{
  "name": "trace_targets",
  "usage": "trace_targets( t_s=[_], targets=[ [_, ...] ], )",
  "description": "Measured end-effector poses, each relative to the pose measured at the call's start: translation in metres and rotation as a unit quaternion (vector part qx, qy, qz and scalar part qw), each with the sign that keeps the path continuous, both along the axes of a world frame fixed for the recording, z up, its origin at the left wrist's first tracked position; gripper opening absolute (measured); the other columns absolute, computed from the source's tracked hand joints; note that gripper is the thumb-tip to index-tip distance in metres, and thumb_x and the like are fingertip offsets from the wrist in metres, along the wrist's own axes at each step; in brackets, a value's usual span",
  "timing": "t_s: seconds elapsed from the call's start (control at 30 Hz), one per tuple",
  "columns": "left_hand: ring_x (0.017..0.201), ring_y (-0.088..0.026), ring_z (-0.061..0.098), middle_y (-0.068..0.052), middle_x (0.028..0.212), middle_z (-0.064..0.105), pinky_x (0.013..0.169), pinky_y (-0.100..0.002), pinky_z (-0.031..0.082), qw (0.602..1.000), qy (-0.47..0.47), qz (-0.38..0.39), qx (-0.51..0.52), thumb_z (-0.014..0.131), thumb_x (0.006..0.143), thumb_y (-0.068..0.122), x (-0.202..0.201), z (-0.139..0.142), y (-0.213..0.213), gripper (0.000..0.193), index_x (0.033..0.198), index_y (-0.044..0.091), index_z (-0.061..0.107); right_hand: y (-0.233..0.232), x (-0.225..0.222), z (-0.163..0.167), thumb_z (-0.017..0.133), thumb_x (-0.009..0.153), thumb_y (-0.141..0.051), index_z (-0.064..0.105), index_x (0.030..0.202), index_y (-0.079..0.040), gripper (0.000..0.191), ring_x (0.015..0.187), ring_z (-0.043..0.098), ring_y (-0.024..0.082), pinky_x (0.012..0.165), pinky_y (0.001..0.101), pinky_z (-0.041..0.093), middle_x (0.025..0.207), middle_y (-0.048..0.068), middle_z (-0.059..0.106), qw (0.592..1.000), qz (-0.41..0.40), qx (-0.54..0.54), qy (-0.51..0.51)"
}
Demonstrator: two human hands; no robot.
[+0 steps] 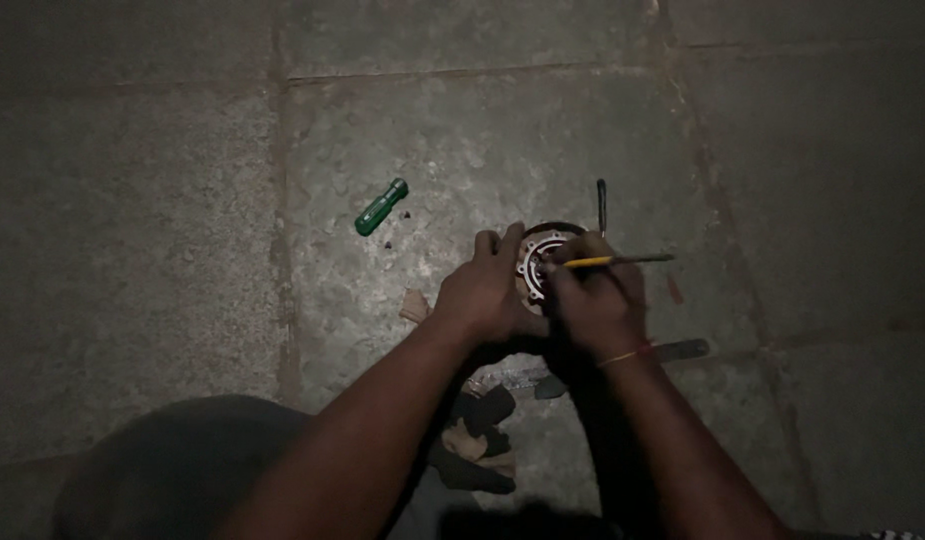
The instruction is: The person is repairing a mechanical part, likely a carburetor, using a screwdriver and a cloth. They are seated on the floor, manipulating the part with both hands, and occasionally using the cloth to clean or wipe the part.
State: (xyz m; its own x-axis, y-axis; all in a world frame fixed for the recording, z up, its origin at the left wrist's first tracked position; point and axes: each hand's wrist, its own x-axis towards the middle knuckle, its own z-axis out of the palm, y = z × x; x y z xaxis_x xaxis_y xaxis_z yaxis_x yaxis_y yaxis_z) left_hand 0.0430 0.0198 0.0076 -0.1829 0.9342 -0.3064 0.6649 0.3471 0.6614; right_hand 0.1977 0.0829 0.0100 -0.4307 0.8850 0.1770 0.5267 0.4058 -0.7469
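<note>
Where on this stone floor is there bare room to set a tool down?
Bare: the slabs left of the green screwdriver and the far row. Crowded: around the round metal part under the left hand and right hand, with tools beside and below.

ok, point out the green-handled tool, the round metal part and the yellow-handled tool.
green-handled tool (pixel 381 207), head view, mid handle
round metal part (pixel 535 256), head view, pale inner ring
yellow-handled tool (pixel 588 262), head view, yellow handle

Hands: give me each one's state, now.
Left hand: closed around the round metal part, steadying it.
Right hand: closed on a thin yellow-handled tool.
</note>
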Motion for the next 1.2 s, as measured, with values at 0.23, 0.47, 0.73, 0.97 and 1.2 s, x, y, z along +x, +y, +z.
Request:
trace_targets(
  t_s=[0.23, 0.47, 0.73, 0.97, 1.2],
  targets=[
    [0.121, -0.042, 0.061, -0.021, 0.149, 0.042, 0.096, -0.049, 0.055, 1.000, -0.015, -0.007, 0.012, 0.093, 0.046, 0.051, -0.003, -0.003, 0.000, 0.141, 0.161, 0.013, 0.021, 0.014, 0.002, 0.003, 0.081, 0.082, -0.013, 0.068, 0.098, -0.002, 0.023, 0.075, 0.070, 0.025, 0.069, 0.0390, 0.056, 0.086, 0.013, 0.074, 0.997, 0.017, -0.035, -0.062],
    [0.125, -0.044, 0.058, -0.023, 0.151, 0.039, 0.097, -0.050, 0.054, 0.999, -0.029, -0.006, 0.019, 0.096, 0.043, 0.060, -0.001, -0.001, 0.000, 0.146, 0.160, 0.013, 0.022, 0.027, 0.011, -0.012, 0.078, 0.085, -0.011, 0.066, 0.096, 0.000, 0.020, 0.074, 0.067, 0.013, 0.066, 0.0318, 0.057, 0.084, 0.007, 0.072, 0.980, -0.065, -0.155, 0.104],
    [0.125, -0.042, 0.059, -0.020, 0.153, 0.038, 0.097, -0.050, 0.054, 1.000, -0.016, 0.002, 0.001, 0.095, 0.043, 0.057, -0.001, -0.001, 0.000, 0.143, 0.160, 0.015, 0.023, 0.019, 0.009, -0.017, 0.078, 0.087, -0.010, 0.065, 0.097, 0.002, 0.020, 0.079, 0.067, 0.015, 0.071, 0.0326, 0.054, 0.085, 0.009, 0.072, 1.000, 0.008, -0.020, 0.015],
    [0.126, -0.042, 0.058, -0.020, 0.152, 0.038, 0.099, -0.049, 0.053, 1.000, -0.017, -0.001, -0.003, 0.095, 0.042, 0.059, -0.002, -0.003, 0.002, 0.147, 0.160, 0.013, 0.021, 0.027, 0.011, -0.023, 0.074, 0.086, -0.010, 0.066, 0.097, -0.002, 0.016, 0.074, 0.069, 0.015, 0.066, 0.0323, 0.058, 0.085, 0.008, 0.073, 0.971, -0.050, -0.186, 0.143],
    [0.125, -0.042, 0.060, -0.022, 0.154, 0.037, 0.097, -0.049, 0.054, 1.000, -0.017, -0.004, 0.023, 0.094, 0.045, 0.055, -0.001, -0.007, 0.000, 0.143, 0.161, 0.012, 0.023, 0.012, 0.004, -0.019, 0.077, 0.088, -0.014, 0.068, 0.097, -0.001, 0.019, 0.076, 0.073, 0.015, 0.069, 0.0329, 0.057, 0.085, 0.010, 0.076, 0.996, -0.047, -0.077, 0.026]
  ],
)
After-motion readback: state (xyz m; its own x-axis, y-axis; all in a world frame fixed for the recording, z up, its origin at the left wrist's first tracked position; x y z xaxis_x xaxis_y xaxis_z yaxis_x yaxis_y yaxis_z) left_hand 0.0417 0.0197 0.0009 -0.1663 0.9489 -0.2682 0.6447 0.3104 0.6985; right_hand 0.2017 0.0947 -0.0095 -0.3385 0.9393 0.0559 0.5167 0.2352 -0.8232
